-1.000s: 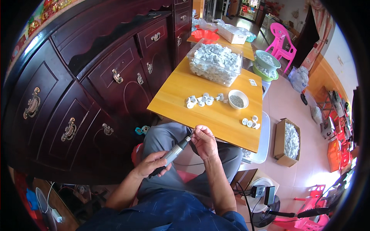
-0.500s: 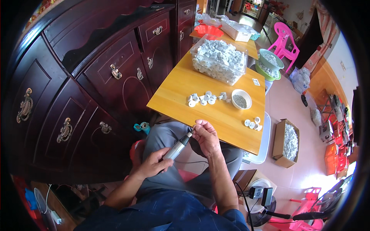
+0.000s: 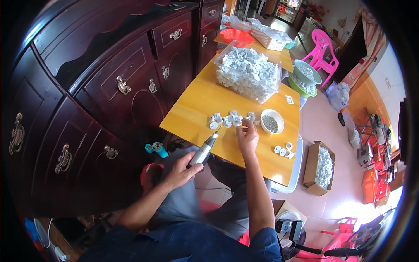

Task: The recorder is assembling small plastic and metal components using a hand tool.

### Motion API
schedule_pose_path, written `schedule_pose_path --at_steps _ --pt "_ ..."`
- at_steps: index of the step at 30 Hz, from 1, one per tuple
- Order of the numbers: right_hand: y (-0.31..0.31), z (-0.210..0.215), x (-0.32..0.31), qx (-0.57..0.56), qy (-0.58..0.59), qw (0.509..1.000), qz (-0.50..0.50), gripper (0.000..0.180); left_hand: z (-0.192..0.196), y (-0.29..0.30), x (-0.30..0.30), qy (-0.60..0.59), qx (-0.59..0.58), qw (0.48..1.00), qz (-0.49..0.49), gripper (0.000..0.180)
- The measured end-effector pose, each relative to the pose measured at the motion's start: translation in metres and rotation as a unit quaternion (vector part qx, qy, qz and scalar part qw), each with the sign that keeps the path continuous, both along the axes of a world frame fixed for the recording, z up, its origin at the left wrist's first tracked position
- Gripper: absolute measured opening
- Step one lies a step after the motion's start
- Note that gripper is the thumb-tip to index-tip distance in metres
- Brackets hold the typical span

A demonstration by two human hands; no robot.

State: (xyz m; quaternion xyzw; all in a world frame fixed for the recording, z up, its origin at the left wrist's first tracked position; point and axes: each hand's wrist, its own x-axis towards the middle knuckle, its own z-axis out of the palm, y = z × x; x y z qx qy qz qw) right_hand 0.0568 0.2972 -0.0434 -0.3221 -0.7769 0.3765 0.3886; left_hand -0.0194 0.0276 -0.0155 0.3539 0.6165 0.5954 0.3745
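My left hand [image 3: 181, 170] grips a silver pen-shaped power screwdriver [image 3: 204, 149], its tip pointing up toward the near edge of the yellow wooden table [image 3: 192, 109]. My right hand [image 3: 247, 137] reaches over the table, fingertips touching the right end of a small cluster of white plastic parts [image 3: 229, 118]; whether it pinches one I cannot tell. A white bowl of small dark screws [image 3: 271, 122] sits just right of that hand. A few more white parts [image 3: 283, 150] lie near the table's right front edge.
A clear bag of white parts [image 3: 248, 72] fills the table's far end, with a green bowl [image 3: 305, 76] beyond. A dark wooden cabinet [image 3: 109, 87] stands at the left. A cardboard box of white parts [image 3: 322, 168] and a pink chair [image 3: 325, 54] are on the floor.
My right hand has left the screwdriver tip over my lap and reached forward onto the table to the white parts. The left hand still holds the screwdriver, now raised toward the table edge.
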Motion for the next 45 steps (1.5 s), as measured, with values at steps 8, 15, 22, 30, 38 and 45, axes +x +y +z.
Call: schedule_pose_path --at_steps 8,15,22,30,38,45 --pt "0.004 -0.004 -0.021 0.127 -0.137 0.982 -0.03 0.022 -0.002 0.0 -0.005 -0.06 0.012 0.997 -0.038 0.051" --pt "-0.009 -0.007 -0.001 -0.01 0.076 0.996 0.044 0.012 0.001 0.003 -0.007 -0.147 0.018 0.987 -0.066 0.039" --pt "-0.016 -0.016 0.018 -0.212 0.147 0.961 0.097 0.014 0.002 0.005 -0.004 -0.161 0.013 0.983 -0.092 0.038" --pt "-0.025 -0.017 0.021 -0.155 0.064 0.983 0.079 0.024 0.002 0.008 -0.001 -0.153 -0.015 0.983 -0.105 0.038" --pt "-0.027 -0.021 0.018 -0.132 0.057 0.987 0.065 0.023 0.003 0.013 0.002 -0.135 -0.051 0.986 -0.087 0.04" --pt "-0.028 -0.021 0.018 -0.162 0.046 0.984 0.064 0.023 0.002 0.018 0.005 -0.102 -0.075 0.989 -0.07 0.041"
